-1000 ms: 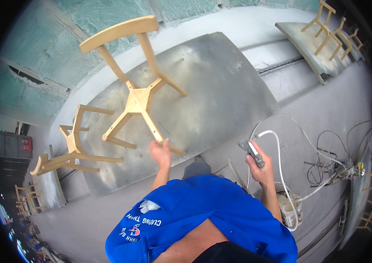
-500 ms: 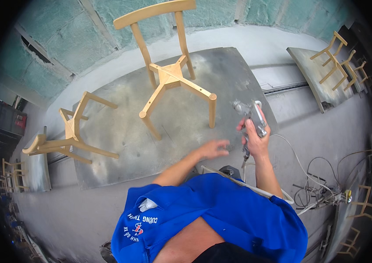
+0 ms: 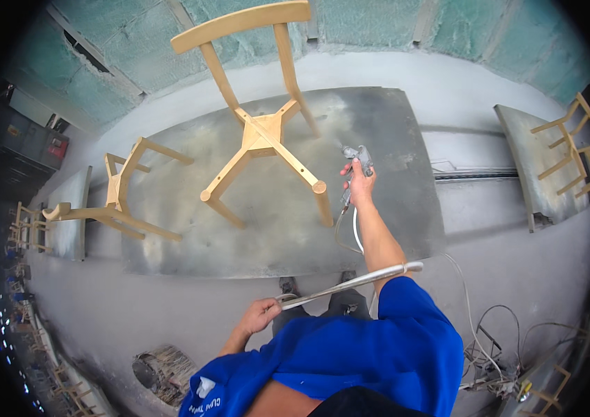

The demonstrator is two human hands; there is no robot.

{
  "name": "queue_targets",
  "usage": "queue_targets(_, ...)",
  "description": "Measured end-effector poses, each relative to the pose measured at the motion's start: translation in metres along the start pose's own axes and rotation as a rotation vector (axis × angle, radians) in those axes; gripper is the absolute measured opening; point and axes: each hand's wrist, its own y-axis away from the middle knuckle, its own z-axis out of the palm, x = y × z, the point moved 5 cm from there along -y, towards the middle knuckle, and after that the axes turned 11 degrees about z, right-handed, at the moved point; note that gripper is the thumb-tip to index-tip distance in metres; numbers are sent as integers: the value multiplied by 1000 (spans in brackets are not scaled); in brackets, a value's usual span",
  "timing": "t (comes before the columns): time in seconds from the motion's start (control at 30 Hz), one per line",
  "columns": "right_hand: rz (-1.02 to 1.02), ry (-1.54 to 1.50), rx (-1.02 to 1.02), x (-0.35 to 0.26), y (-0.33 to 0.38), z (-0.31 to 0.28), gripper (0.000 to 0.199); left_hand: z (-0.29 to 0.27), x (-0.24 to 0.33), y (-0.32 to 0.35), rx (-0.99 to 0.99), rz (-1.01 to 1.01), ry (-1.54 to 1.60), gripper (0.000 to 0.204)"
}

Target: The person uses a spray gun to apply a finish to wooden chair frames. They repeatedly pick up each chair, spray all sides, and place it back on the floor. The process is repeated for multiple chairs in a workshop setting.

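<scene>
My right hand (image 3: pixel 360 184) is wrapped round a metal spray gun (image 3: pixel 356 156), held out just right of the tall wooden chair frame (image 3: pixel 262 133). The gun's nozzle points toward a rear leg of the frame, and a faint mist shows in front of it. The frame stands on a grey board (image 3: pixel 378 118); it has a curved backrest and a cross-shaped seat support. Near my body, my left hand (image 3: pixel 261 315) is closed on a pale hose (image 3: pixel 340 286), which runs across to my right forearm. A thinner white hose hangs below the gun.
A second wooden chair frame (image 3: pixel 115 194) lies tipped over on the board's left part. Another board (image 3: pixel 517 160) with chair frames is at the right. A round, fibrous bundle (image 3: pixel 166 374) sits on the floor at lower left; tangled hoses (image 3: pixel 496 340) lie at lower right.
My right hand has moved the spray gun forward and left toward the chair frame. My left hand, open before, has come back toward my body and closed on the hose.
</scene>
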Motion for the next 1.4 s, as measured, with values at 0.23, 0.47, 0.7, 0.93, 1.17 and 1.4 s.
queue_targets(0.23,184,39,234,73,-59,-47,20,25,29,37,230,-286,248,24)
queue_targets(0.47,123,358,266,51,12,-66,56,-18,14,30,215,-11,147,24)
queue_targets(0.7,-941,1171,-154,-65,148,73,66,-80,-12,13,-76,222,35,23)
queue_targets(0.93,-1227,1576,0,-144,233,178,83,-138,-14,39,-68,198,137,18)
queue_targets(1.17,-1183,1950,24,-135,271,238,86,-155,-3,52,-147,351,267,23)
queue_targets(1.4,-1133,2112,14,-92,284,319,76,-188,-12,54,-44,440,318,21)
